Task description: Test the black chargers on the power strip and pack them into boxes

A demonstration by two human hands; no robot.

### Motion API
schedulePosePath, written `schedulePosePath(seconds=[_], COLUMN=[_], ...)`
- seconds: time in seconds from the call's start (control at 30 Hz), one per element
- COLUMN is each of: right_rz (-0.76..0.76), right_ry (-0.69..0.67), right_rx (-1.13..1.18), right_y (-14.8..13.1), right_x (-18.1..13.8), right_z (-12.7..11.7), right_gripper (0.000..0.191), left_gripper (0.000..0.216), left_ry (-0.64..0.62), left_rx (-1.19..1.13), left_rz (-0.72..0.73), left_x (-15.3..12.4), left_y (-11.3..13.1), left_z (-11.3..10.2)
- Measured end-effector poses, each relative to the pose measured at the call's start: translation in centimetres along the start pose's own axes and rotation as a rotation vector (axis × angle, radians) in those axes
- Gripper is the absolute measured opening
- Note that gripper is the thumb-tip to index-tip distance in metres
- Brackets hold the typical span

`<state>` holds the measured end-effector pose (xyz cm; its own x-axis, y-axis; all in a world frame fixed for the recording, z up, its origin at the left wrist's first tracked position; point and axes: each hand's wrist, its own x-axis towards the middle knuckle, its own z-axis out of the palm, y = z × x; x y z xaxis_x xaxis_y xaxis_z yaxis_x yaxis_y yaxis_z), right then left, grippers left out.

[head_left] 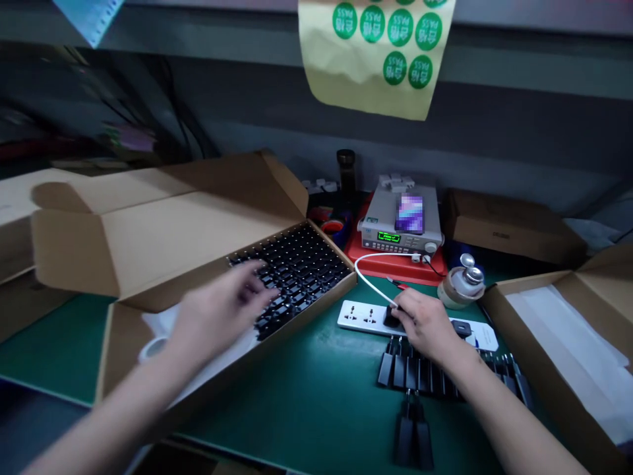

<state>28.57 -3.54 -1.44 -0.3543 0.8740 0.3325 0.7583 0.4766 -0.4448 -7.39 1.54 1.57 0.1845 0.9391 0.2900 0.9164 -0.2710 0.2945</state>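
Observation:
My left hand (222,313) hovers at the near edge of a dense array of black power adapters (291,284), fingers spread and touching them. These adapters lie in an open cardboard box (163,244). My right hand (425,323) grips a black adapter (392,318) at a white power strip (359,315) on the green mat (316,409). A white cable (368,280) runs from that spot up to an electronic test instrument (398,227) with a green display. Below my right wrist, more black adapters (420,373) stand in a row.
The instrument sits on a red tray (395,267), with a phone (409,214) on top. A glass jar (462,284) stands beside it. A cardboard box (554,330) lies open at right, another (509,227) stands behind. A sheet of green PASS stickers (378,46) hangs above.

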Motion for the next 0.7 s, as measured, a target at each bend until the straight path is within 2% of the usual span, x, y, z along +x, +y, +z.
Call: schedulePosePath(seconds=[0.07,0.1,0.13,0.2,0.3,0.4,0.47,0.53,0.7], right_rz=[0.001,0.001,0.001,0.003,0.02,0.103,0.16,0.177,0.102], right_ry=[0.014,0.02,0.023,0.029,0.071,0.18,0.198,0.146,0.03], right_rx=[-0.012,-0.023,-0.033,-0.026,0.094,0.245,0.267,0.22,0.1], right_y=[0.0,0.0,-0.1,-0.1,-0.1,0.4,1.0,1.6,2.1], right_x=[0.0,-0.1,-0.1,-0.1,-0.3,-1.0,-1.5,-2.0,-2.4], right_z=[0.2,0.2,0.3,0.2,-0.3,-1.3,-1.9,-2.4,-2.7], right_gripper=[0.012,0.013,0.013,0.014,0.014,0.01,0.008,0.008,0.01], left_gripper=[0.043,0.049,0.062,0.079,0.083,0.075,0.072,0.07,0.05], left_ry=[-0.023,-0.05,-0.064,-0.074,-0.092,-0.134,-0.152,-0.161,-0.236], left_rx=[-0.182,-0.214,-0.201,-0.155,-0.139,-0.169,-0.203,-0.239,-0.253], left_rz=[0.322,0.485,0.588,0.716,0.699,0.642,0.633,0.619,0.598], left_x=[-5.5,-8.3,-10.8,-14.6,-17.0,-17.4,-17.5,-17.7,-17.8], left_y=[5.0,7.5,9.7,13.3,16.0,16.6,16.6,16.5,16.4], left_z=[2.7,4.5,6.5,10.2,14.2,15.7,16.0,15.8,14.3])
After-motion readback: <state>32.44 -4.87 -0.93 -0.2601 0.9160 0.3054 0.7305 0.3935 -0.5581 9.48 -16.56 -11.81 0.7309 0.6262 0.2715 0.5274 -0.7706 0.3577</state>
